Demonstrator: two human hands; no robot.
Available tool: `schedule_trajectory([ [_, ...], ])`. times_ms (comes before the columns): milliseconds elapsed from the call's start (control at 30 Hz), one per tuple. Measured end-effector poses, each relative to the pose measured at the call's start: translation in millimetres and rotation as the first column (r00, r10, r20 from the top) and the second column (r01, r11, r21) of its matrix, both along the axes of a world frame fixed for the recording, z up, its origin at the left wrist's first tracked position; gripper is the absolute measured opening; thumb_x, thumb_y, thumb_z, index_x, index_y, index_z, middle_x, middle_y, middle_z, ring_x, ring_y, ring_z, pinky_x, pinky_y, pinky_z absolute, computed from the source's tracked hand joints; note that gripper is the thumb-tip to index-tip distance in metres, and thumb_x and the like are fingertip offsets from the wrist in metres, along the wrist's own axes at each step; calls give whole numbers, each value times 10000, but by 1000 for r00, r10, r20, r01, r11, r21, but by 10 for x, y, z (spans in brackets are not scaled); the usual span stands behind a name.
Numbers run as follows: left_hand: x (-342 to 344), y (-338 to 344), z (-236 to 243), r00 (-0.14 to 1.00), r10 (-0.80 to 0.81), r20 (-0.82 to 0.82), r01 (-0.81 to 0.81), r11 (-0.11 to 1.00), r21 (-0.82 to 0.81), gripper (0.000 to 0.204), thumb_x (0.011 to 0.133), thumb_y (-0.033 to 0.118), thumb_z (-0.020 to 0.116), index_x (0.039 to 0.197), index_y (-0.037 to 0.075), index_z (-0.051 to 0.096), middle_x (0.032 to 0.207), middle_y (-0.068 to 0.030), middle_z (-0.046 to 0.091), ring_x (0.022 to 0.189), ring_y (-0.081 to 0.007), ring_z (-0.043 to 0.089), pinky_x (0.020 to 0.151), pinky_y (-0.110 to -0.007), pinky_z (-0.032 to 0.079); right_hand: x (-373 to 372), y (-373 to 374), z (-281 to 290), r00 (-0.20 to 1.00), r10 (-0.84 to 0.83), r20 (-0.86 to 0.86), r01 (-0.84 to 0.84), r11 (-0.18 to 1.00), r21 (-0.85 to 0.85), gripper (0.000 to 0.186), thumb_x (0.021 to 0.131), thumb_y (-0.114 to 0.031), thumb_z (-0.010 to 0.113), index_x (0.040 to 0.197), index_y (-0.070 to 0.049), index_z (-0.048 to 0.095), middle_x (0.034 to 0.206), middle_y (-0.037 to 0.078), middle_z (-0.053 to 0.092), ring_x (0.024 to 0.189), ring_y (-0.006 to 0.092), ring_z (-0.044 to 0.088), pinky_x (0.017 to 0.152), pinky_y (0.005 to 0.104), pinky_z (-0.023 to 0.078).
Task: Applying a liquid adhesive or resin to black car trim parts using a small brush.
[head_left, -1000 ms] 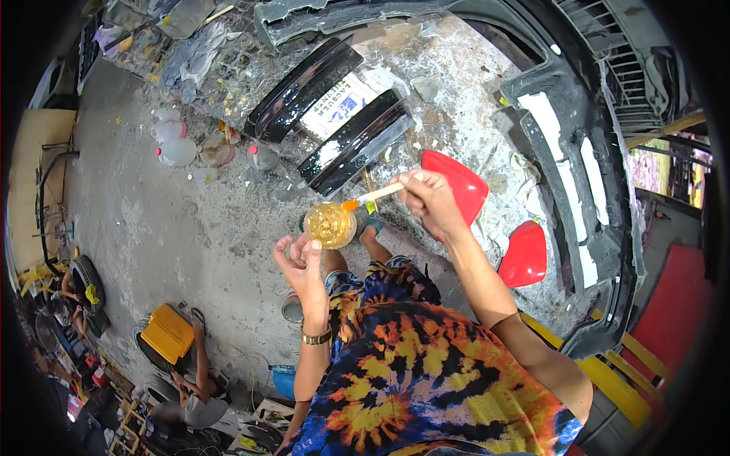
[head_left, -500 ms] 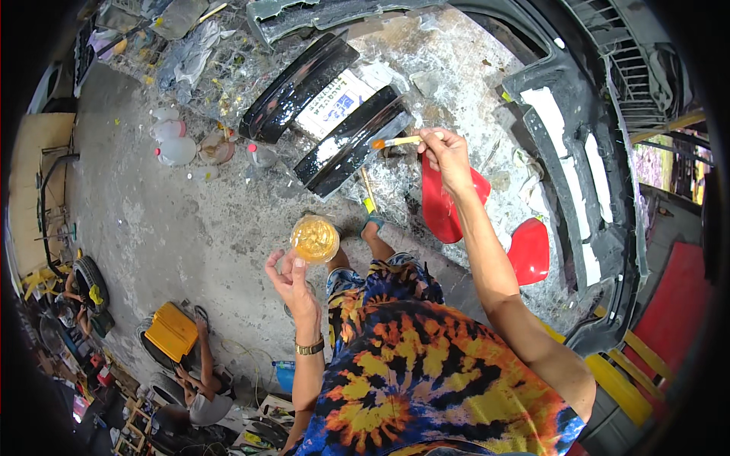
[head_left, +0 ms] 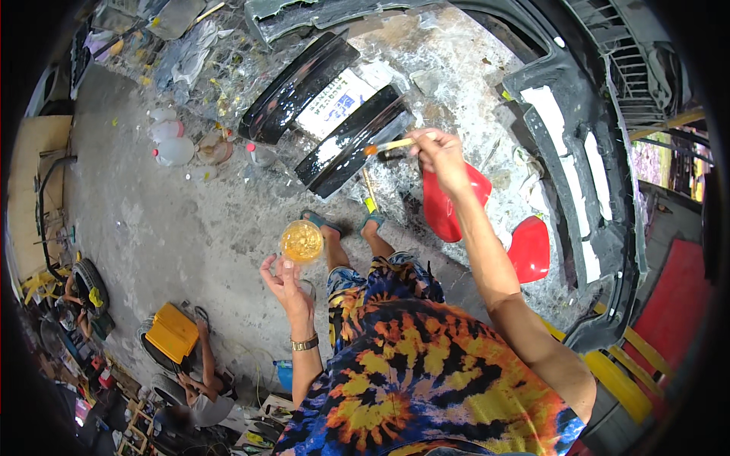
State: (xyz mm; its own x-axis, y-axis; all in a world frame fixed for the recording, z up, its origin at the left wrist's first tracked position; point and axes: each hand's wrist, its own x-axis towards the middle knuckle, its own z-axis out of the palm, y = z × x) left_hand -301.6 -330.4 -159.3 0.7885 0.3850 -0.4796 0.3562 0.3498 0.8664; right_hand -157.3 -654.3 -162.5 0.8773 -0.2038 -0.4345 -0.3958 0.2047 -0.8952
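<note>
My right hand (head_left: 439, 156) pinches the handle of a paintbrush (head_left: 391, 145), its orange-brown bristles pointing left over the lower edge of a glossy black panel (head_left: 353, 144). Whether the bristles touch the panel I cannot tell. In my left hand (head_left: 287, 285) is a clear round cup (head_left: 302, 242) of amber liquid, held by its near side, away from the panels. A second long black panel (head_left: 296, 87) lies beyond the first. Between the two is a white printed sheet or container (head_left: 334, 105).
Two glossy red pieces (head_left: 530, 251) lie right of my feet. A large dark bumper (head_left: 585, 152) curves along the right side. Plastic bottles (head_left: 175, 150) stand at left. Another person (head_left: 207, 395) is at lower left beside a yellow box-like thing (head_left: 172, 333). Fibre scraps litter the far floor.
The brush has shifted slightly left and down, its tip leaving the panel's middle for its lower edge. My left hand has moved the cup a little left.
</note>
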Motion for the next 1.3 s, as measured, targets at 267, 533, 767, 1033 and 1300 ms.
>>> schedule_trajectory([
  [267, 82, 89, -60, 999, -39, -13, 39, 999, 9, 435, 910, 209, 607, 1223, 76, 336, 1200, -170, 501, 1132, -215, 488, 979, -353, 391, 85, 83, -184, 1000, 14, -9, -14, 1000, 19, 136, 898, -127, 595, 915, -17, 672, 659, 0, 611, 440, 8, 339, 375, 176, 228],
  [533, 71, 123, -79, 1000, -14, -24, 15, 998, 59, 359, 939, 207, 554, 1198, 51, 360, 1170, -157, 497, 1070, -202, 533, 953, -351, 441, 102, -278, 43, 999, -41, -31, 41, 999, -10, 124, 889, -132, 608, 903, -31, 680, 661, -1, 605, 442, 7, 344, 379, 175, 213],
  [767, 106, 132, -111, 999, -33, -7, 33, 997, 65, 341, 940, 209, 554, 1183, 59, 366, 1164, -138, 485, 1043, -191, 530, 949, -355, 447, 98, -137, -98, 1000, 10, 7, -10, 998, -64, 137, 885, -146, 613, 820, -47, 682, 625, -10, 617, 430, 20, 370, 391, 203, 266],
  [1033, 68, 197, -108, 999, -21, -34, 23, 998, 60, 418, 923, 215, 583, 1212, 47, 332, 1225, -215, 461, 1145, -244, 495, 996, -387, 411, -36, -249, 85, 979, -100, 178, 164, 902, -400, 149, 890, -155, 614, 910, -23, 679, 696, -4, 637, 486, 45, 437, 439, 218, 334],
  [1300, 107, 238, -144, 999, -39, -24, 40, 999, 31, 415, 927, 206, 576, 1222, 50, 329, 1220, -213, 454, 1132, -242, 500, 995, -376, 413, -745, 800, 224, 791, 556, 258, 22, 395, -918, 135, 834, -166, 655, 916, -64, 622, 744, 58, 521, 614, 203, 588, 513, 315, 486],
])
